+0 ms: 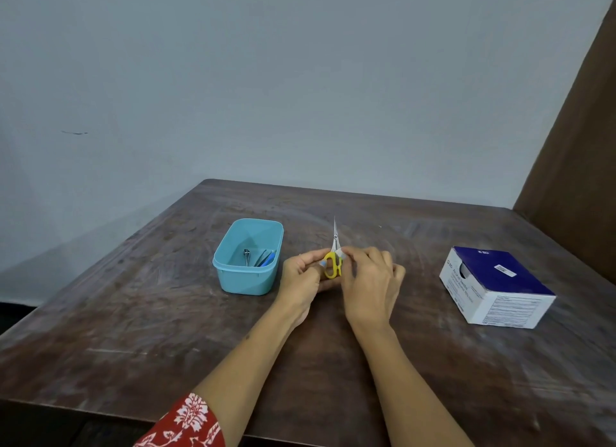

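1. Tub: the tools inside are too small to be identified.
2. Left hand: curled round the yellow handles of the scissors, which are held over the middle of the table, blades pointing away.
3. Right hand: pinched on the scissors near the pivot. Wiping is judged to be under way, so a steady stroke along the blades is called for. The white scrap under its fingertips is barely discernible.
4. Box: the label cannot be read.

Wooden table with tub, box

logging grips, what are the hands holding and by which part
Scissors: left hand grips the yellow handles, right hand pinches near the blade base.
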Available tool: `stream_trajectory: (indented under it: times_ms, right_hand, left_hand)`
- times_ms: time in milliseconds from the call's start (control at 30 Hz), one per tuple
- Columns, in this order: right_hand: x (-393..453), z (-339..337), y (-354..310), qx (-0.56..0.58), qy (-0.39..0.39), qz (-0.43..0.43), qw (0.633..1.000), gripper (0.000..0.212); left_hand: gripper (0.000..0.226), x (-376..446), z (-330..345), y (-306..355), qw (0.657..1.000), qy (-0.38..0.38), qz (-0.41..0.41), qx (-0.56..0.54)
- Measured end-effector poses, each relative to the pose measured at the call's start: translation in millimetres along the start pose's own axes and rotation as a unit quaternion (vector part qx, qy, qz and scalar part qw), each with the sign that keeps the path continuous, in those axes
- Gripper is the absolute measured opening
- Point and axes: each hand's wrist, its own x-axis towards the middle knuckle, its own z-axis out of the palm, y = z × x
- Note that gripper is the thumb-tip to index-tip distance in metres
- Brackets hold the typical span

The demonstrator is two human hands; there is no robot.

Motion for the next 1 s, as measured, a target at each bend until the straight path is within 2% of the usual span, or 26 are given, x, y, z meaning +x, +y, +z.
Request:
stream_trajectory:
  times_ms: [100,267,467,667,867,1000]
  right_hand:
    - [1.4,1.4,4.4,-0.018,-0.033,0.056,0.998,0.02]
    - [1.6,0.2,1.4,0.032,-0.013,-0.002,0.999,0.017]
    - [2.2,1.6,4.9,0.019,-0.056,0.068,0.996,0.02]
    - [2.2,-1.4,2.8,0.066,-0.052,0.029,0.996,0.02]
    - [0.1,-5.8,-0.5,0.128,-0.07,0.127,0.981,0.012]
    - [-0.3,-8.5,-3.3,0.125,-0.07,0.168,0.975,0.011]
  left_hand:
    - [0.023,0.1,-0.5,-0.2,1.0,0.001,0.005,0.005]
    - [0.023,0.8,-0.5,-0.2,1.0,0.0,0.001,0.011]
    - [0.021,0.5,-0.7,-0.8,1.0,0.001,0.013,-0.013]
    - [0.022,1.8,-1.8,-1.3,1.0,0.007,0.005,-0.014]
    - [0.023,3.2,-2.5,-2.0,1.0,0.025,0.009,-0.006]
    - [0.024,3.3,-2.8,-2.2,0.999,0.036,0.009,-0.004]
